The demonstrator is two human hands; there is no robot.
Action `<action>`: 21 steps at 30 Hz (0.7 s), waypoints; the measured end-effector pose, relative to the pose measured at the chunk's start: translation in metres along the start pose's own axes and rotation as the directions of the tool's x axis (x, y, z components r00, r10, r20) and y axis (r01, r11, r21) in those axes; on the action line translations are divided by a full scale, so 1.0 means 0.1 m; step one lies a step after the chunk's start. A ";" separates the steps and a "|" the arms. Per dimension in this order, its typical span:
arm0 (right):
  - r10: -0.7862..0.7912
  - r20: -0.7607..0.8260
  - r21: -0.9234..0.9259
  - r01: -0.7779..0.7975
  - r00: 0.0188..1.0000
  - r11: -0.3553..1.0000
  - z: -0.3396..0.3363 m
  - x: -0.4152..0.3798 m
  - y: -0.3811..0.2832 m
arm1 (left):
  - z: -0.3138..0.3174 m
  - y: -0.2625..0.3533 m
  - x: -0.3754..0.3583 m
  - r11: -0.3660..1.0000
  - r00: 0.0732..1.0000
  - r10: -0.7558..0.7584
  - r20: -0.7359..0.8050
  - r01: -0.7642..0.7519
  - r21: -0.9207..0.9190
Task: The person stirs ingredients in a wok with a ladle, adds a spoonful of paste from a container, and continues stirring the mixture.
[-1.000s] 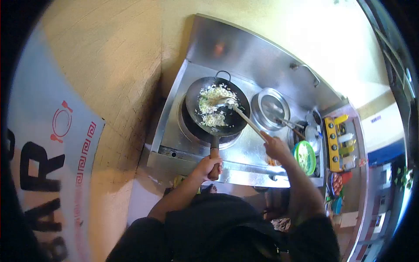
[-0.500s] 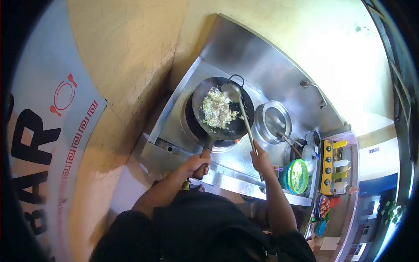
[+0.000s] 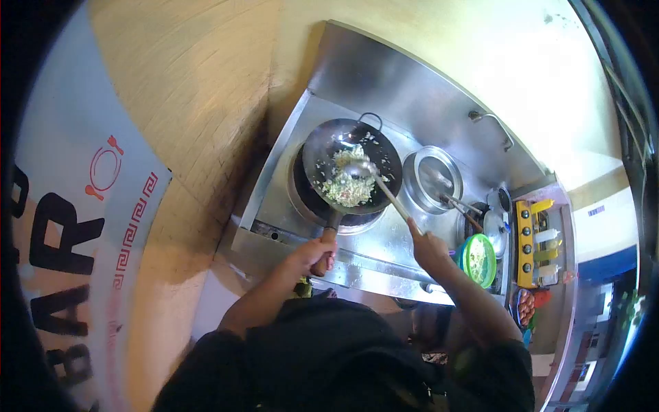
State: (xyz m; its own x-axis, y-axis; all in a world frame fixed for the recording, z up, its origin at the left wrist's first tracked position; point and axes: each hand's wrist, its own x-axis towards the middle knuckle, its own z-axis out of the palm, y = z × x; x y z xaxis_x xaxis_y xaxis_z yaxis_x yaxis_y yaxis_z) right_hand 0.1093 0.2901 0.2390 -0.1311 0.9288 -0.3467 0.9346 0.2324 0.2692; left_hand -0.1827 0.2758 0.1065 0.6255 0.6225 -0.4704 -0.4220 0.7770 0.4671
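Observation:
A dark wok (image 3: 381,147) with a wooden handle is tilted over the round burner ring (image 3: 296,189). My left hand (image 3: 315,254) is closed round the wok's handle. Pale rice-like food with green bits (image 3: 349,192) lies in the wok's near half, with scattered grains higher up. My right hand (image 3: 430,250) is closed on the long handle of a metal ladle (image 3: 391,197). The ladle's bowl rests in or just over the food; its exact contact is hard to tell.
Right of the wok stands a metal pot (image 3: 416,185) with a ladle in it. Further right are a green basket (image 3: 489,264) with pale food, a lidded pot (image 3: 495,233), a yellow rack (image 3: 526,247) of bottles and a bowl of reddish items (image 3: 526,307). A tap (image 3: 491,118) juts from the backsplash.
The ladle's bowl has moved from the wok's far rim down into the food area. The food is less spread out and sits nearer the handle. My right hand has shifted right.

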 end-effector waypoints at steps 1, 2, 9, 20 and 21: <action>0.010 -0.002 0.003 -0.010 1.000 1.000 0.00 0.04 -0.01 | 0.23 -0.04 -0.10 0.999 0.999 -0.022 -0.030 0.023 0.040; 0.032 0.006 0.014 -0.032 0.999 0.999 -0.24 0.10 -0.15 | 0.51 0.02 -0.22 0.996 0.998 -0.029 -0.059 0.033 0.081; 0.028 -0.092 -0.130 -0.040 0.995 0.991 -0.78 -0.02 0.31 | 0.40 -0.10 -0.14 0.979 0.990 -0.065 0.126 0.087 -0.184; 0.155 -0.019 0.032 -0.155 0.988 0.987 -0.36 0.00 0.36 | -0.02 -0.15 0.16 0.994 0.997 0.002 0.074 0.007 -0.113; 0.175 -0.084 0.159 -0.160 0.981 0.974 -0.13 0.12 0.37 | 0.02 -0.07 0.10 0.995 0.997 0.009 0.079 -0.001 -0.104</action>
State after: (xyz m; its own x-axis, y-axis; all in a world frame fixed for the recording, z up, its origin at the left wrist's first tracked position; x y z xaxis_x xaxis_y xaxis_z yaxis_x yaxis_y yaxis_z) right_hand 0.1377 0.3133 0.2562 0.0070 0.9760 -0.2179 0.9840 0.0321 0.1753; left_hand -0.1720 0.2765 0.1002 0.6716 0.6204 -0.4050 -0.4888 0.7818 0.3871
